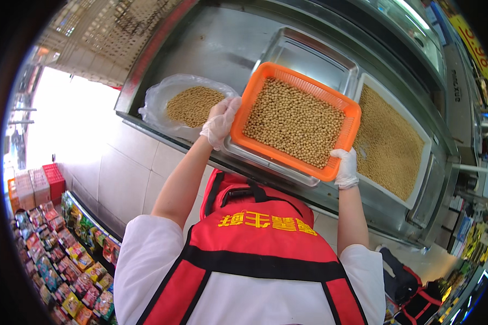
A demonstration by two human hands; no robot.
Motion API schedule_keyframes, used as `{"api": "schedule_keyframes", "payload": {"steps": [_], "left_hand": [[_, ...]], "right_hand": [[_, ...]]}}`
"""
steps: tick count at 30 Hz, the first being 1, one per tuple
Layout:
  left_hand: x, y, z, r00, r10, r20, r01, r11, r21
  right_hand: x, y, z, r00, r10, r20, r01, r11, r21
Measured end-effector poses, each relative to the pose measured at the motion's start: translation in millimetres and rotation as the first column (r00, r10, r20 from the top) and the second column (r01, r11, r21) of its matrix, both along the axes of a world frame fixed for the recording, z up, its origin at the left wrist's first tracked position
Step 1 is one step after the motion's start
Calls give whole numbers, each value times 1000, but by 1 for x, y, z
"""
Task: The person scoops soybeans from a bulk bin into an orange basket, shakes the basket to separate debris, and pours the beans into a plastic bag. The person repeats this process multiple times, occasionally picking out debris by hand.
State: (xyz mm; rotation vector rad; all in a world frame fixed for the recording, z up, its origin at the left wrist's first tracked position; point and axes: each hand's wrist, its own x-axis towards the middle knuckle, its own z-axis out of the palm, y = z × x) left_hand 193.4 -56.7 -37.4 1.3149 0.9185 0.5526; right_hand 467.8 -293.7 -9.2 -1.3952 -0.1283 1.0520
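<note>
An orange plastic mesh basket (264,148), its bottom covered with soybeans (295,118), is held by both my gloved hands, slightly tilted in the view. My left hand (223,120) grips its left side and my right hand (345,166) its lower right corner, thumb over the rim. Under the basket lies a rectangular stainless steel tray (309,44), partly hidden. To the left, a clear plastic bag (156,97) lies open with more beans (195,105) in it. On the right stands a white plastic tub (421,170) of beans (386,138).
These things stand on a stainless steel counter (195,48). A beige perforated crate (101,48) is at upper left, a glass-fronted case (410,32) at upper right. Packaged goods (65,260) fill a display at lower left. Part of a person in dark and red clothing (406,280) shows at lower right.
</note>
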Motion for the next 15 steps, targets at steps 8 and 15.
{"api": "schedule_keyframes", "payload": {"steps": [8,15], "left_hand": [[-116,22,46,653,444,-613,328,564,758],[-103,-1,32,371,208,-905,672,612,417]], "right_hand": [[-22,2,5,991,-86,102,76,992,98],[-20,-1,-8,995,-66,71,50,979,200]]}}
